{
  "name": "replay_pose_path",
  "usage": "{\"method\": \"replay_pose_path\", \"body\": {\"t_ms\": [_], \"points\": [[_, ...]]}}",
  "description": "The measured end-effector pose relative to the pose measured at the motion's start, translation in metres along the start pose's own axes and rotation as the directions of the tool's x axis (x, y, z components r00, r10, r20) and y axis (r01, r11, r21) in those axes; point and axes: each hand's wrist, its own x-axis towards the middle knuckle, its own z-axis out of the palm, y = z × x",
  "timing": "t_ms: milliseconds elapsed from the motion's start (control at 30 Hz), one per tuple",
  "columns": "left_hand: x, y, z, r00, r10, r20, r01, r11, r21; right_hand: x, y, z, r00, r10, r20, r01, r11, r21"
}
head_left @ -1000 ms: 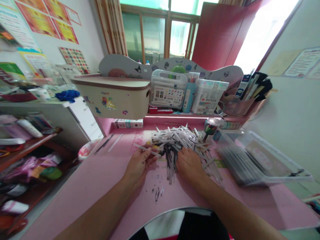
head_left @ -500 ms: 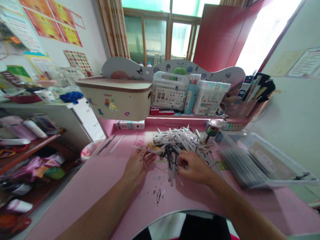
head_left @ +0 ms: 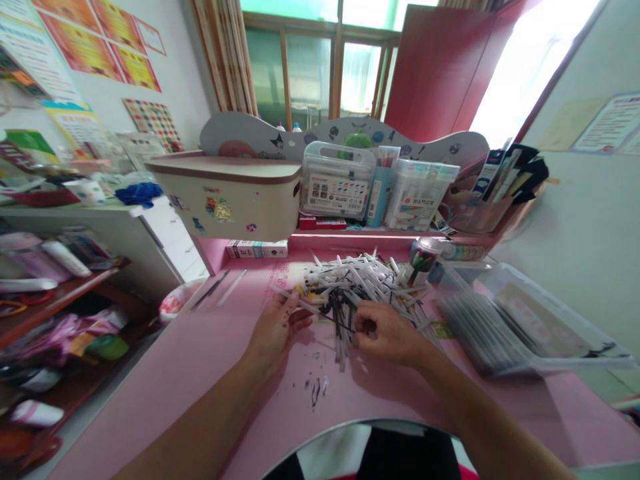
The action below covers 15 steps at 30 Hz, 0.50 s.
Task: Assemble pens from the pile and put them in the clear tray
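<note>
A translucent white pen barrel (head_left: 306,305) is pinched between the thumb and fingers of my left hand (head_left: 277,328), tilted down to the right. From its right end a thin black pen refill (head_left: 336,323) runs toward my right hand (head_left: 384,331), whose fingers are curled closed around its end; the fingertips are partly hidden. Both hands are at the near side of a heap of white pen barrels (head_left: 367,277). Dark refills (head_left: 341,313) and several clear-tipped pieces stick out of the heap between my hands.
On the pink desk (head_left: 200,373) are dark ink smudges. A clear plastic box (head_left: 565,360) with pens stands right, a jar (head_left: 424,259) behind the heap. Two thin sticks (head_left: 220,288) lie left. Above, a shelf carries a cream bin (head_left: 230,200) and marker cases (head_left: 340,183).
The barrel in my left hand has tilted, its right end now lower and pointing toward my right hand. My right hand has barely moved. The camera view has shifted slightly.
</note>
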Motion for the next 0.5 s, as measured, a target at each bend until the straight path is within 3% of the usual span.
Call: {"method": "replay_pose_path", "body": {"t_ms": [167,233,300,400,500], "points": [[-0.004,-0.006,0.001,0.985,-0.071,0.158,0.068,0.997,0.022,0.005,-0.005,0.006,0.998,0.063,-0.01,-0.06,0.977,0.205],[-0.005,-0.005,0.002,0.981,-0.132,0.14,0.142,0.988,-0.062,0.008,-0.01,0.006,0.998,0.07,0.011,-0.07,0.947,0.312],[-0.004,0.0,0.002,0.98,-0.19,0.055,0.197,0.962,-0.19,0.011,-0.012,0.003,0.997,0.072,-0.009,-0.064,0.926,0.372],[-0.001,0.013,0.002,0.967,-0.243,-0.07,0.202,0.909,-0.365,0.02,-0.012,-0.005,0.993,0.066,-0.099,-0.041,0.97,0.239],[0.002,0.02,0.001,0.958,-0.265,-0.106,0.199,0.886,-0.419,0.032,-0.012,-0.004,0.999,-0.009,-0.044,0.006,0.997,-0.074]]}}
